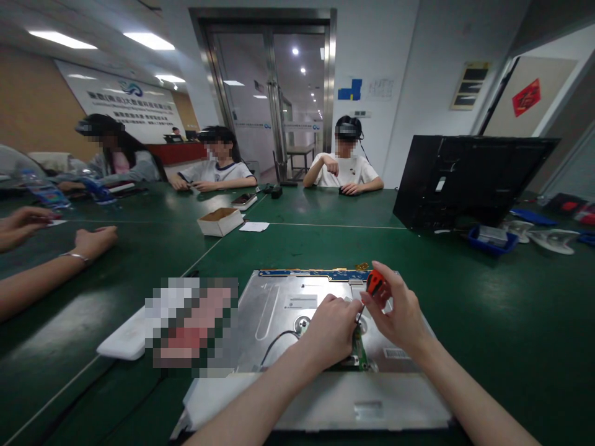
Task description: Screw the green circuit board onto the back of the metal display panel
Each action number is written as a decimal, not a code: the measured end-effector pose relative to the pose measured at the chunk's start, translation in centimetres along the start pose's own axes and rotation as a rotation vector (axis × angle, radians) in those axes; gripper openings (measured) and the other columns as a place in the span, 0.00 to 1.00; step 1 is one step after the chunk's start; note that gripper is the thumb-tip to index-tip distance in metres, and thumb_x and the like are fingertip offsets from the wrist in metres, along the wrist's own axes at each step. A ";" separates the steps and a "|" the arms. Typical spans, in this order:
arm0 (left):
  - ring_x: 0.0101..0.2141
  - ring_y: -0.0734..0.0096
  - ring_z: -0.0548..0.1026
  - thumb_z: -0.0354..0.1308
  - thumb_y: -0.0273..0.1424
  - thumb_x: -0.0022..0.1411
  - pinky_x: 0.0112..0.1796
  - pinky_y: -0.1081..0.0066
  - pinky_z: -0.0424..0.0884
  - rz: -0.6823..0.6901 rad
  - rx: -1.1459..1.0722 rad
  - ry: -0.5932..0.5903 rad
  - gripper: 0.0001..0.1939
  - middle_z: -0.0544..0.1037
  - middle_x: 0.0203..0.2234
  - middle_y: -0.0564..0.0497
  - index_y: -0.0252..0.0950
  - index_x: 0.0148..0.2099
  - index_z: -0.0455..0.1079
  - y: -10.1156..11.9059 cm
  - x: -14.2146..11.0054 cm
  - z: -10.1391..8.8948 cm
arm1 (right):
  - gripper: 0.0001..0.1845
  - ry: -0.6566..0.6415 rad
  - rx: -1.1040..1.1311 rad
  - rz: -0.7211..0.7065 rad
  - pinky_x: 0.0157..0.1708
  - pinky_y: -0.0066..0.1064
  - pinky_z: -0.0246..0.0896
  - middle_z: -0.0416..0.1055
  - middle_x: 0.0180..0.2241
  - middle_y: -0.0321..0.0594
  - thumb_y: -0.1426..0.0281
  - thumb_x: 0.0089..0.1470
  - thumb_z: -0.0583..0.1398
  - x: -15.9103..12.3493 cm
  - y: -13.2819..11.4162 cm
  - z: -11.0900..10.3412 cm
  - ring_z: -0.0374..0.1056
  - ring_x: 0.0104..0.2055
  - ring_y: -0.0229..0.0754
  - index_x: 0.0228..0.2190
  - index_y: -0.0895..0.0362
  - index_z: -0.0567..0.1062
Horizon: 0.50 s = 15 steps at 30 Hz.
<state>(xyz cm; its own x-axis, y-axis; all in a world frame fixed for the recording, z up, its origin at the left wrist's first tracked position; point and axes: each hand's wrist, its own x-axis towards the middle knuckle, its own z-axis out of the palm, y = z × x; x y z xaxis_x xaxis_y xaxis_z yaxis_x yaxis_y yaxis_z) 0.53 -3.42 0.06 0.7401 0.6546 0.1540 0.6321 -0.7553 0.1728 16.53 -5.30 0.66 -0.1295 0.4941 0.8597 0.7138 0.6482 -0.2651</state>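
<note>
Screwdriver (377,286) tilts over the metal panel (272,300), its shaft pointing down toward a small green board (362,354); the right hand (403,313) pinches its red end. Beside the shaft the left hand (331,328) is curled, gripping what, I can't tell. Panel lies on the table (493,328).

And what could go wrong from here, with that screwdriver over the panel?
The screwdriver in the right hand could slip and jab the left hand close to its shaft. A slip might also scratch the green circuit board below. The thin dark cable near the left hand could get snagged.
</note>
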 end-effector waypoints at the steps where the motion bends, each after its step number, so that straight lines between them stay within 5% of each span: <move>1: 0.37 0.57 0.75 0.53 0.20 0.54 0.40 0.62 0.67 0.004 -0.001 0.000 0.14 0.77 0.33 0.46 0.35 0.44 0.61 0.0 0.0 0.0 | 0.27 -0.017 0.023 0.006 0.17 0.24 0.61 0.69 0.25 0.32 0.70 0.61 0.55 0.0 -0.1 -0.1 0.64 0.19 0.34 0.60 0.54 0.56; 15: 0.37 0.57 0.75 0.52 0.20 0.53 0.40 0.62 0.67 -0.001 -0.016 -0.006 0.15 0.78 0.34 0.46 0.37 0.44 0.61 -0.1 0.0 0.1 | 0.26 0.028 -0.030 0.017 0.16 0.24 0.59 0.66 0.23 0.28 0.70 0.59 0.56 -0.1 0.0 0.3 0.61 0.17 0.33 0.57 0.53 0.58</move>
<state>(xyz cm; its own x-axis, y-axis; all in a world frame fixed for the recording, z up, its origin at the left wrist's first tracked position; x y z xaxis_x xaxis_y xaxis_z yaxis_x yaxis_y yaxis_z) 0.50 -3.31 -0.01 0.7411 0.6548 0.1481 0.6287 -0.7543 0.1888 16.35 -5.21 0.47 -0.0978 0.4880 0.8673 0.7363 0.6218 -0.2669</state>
